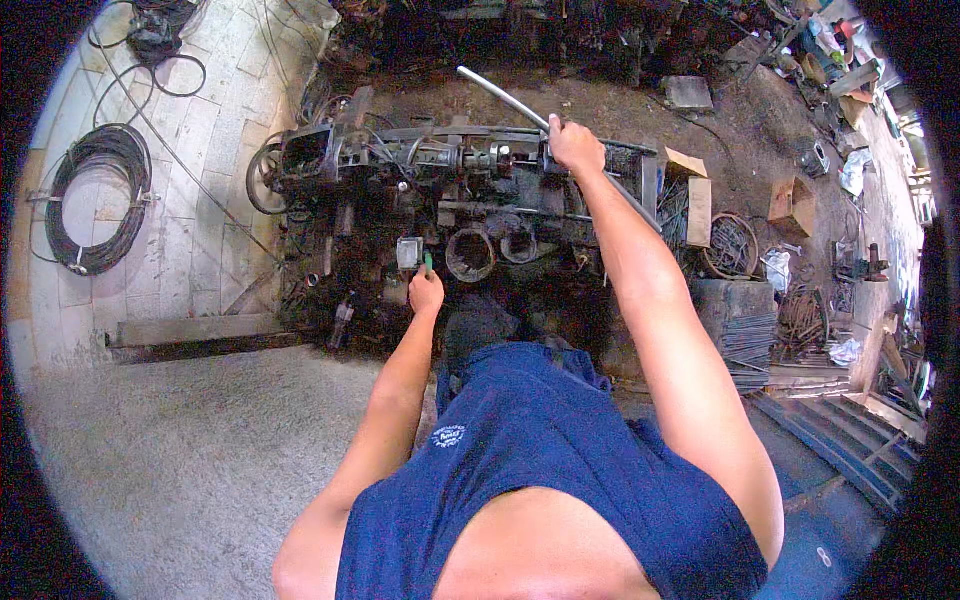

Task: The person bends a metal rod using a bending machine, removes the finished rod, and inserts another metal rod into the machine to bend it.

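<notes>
My right hand [577, 148] is closed round a long light metal rod [503, 96], above the right part of a dark, greasy machine [400, 160]. One end of the rod points to the far left. Lower and to the left, my left hand [427, 290] is closed on a small green-handled tool [429, 261]; its kind is too small to tell. Right beside it is a pale square container [409, 253]; I cannot tell whether they touch. Two dark round rings [470, 254] lie just right of my left hand. A handwheel [266, 178] sits at the machine's left end.
A coil of black cable [98, 200] lies on the pale boards at left. Open cardboard boxes [697, 210], a round basket of rods [731, 246] and a stack of thin rods [746, 350] stand at right. A wooden beam [200, 328] lies at the lower left.
</notes>
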The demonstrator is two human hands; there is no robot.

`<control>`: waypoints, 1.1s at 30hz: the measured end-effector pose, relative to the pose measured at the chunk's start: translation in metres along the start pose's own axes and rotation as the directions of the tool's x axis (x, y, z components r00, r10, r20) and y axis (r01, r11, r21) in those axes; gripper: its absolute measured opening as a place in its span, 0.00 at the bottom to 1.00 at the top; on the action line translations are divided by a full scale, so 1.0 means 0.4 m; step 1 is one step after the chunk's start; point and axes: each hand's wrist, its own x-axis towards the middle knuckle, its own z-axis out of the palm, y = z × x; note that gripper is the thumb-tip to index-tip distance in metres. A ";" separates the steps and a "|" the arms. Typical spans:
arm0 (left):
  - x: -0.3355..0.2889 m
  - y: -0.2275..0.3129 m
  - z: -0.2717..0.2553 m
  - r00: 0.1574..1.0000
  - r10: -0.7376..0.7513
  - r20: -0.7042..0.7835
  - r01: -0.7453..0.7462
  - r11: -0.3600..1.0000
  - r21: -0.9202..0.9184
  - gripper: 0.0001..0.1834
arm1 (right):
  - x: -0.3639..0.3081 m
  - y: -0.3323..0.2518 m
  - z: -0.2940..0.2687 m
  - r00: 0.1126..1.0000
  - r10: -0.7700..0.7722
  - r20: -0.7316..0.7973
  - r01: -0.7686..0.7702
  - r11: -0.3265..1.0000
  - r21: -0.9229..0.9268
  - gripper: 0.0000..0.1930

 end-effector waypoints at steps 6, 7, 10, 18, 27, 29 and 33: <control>-0.006 0.000 -0.003 0.999 -0.006 -0.031 0.006 1.000 0.005 0.21 | -0.001 -0.009 0.005 0.998 -0.025 -0.053 0.026 0.999 0.018 0.35; -0.002 -0.007 0.000 0.999 -0.009 -0.031 0.009 1.000 0.005 0.21 | -0.007 -0.015 0.002 0.998 -0.022 -0.051 0.023 0.999 0.023 0.34; 0.001 -0.005 0.003 1.000 -0.024 -0.006 0.023 0.999 -0.026 0.21 | -0.003 -0.014 0.002 0.999 -0.006 -0.040 0.008 0.999 0.035 0.34; -0.011 0.009 0.000 0.999 -0.032 -0.026 0.031 0.999 -0.042 0.20 | -0.002 -0.002 -0.003 0.999 0.044 0.003 -0.044 0.998 0.045 0.33; 0.000 -0.008 0.009 0.998 -0.010 -0.066 0.007 0.999 -0.035 0.21 | -0.010 -0.019 -0.008 1.000 0.022 0.000 -0.022 0.999 0.027 0.33; -0.001 0.000 0.007 0.998 -0.012 -0.055 0.011 1.000 -0.023 0.21 | -0.006 -0.016 -0.006 0.999 0.017 -0.028 -0.016 1.000 0.014 0.33; 0.010 -0.019 0.013 0.998 0.012 -0.059 -0.013 1.000 -0.023 0.21 | -0.021 -0.028 -0.013 1.000 0.009 -0.020 -0.009 1.000 0.009 0.33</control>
